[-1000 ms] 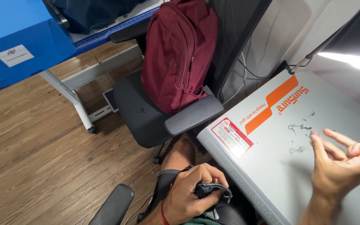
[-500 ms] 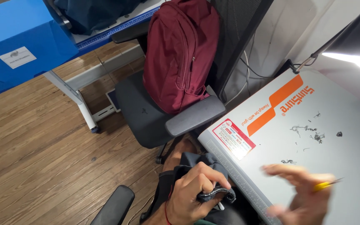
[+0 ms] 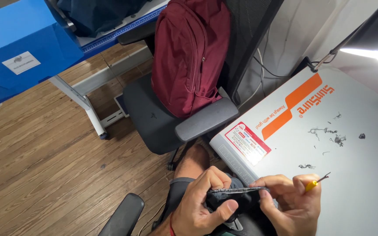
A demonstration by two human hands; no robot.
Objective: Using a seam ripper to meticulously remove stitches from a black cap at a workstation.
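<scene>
My right hand [image 3: 292,205], up over the table a sec ago, is back at my lap, pinching the dark fabric strip [image 3: 237,190] w/ a yellow-handled seam ripper [image 3: 316,182]; left hand [image 3: 202,205] at 9 o'clock grips the strip's other end; loose thread bits [image 3: 329,133] at 1 o'clock on the grey table [image 3: 364,192]

A grey table [image 3: 364,192] fills the lower right of the view, its surface matte and pale. A broad orange stripe [image 3: 292,107] runs slantwise across the near corner, and beside that, close to the table's edge, sits a red and white label [image 3: 247,142]. A printed ruler scale [image 3: 237,164] follows the edge just below the label. Small dark thread scraps [image 3: 329,133] lie scattered on the bare grey further in, with one curled bit [image 3: 306,166] apart from the rest. Below the table lies a wooden plank floor [image 3: 44,175], on which an office chair [image 3: 162,118] stands.
</scene>
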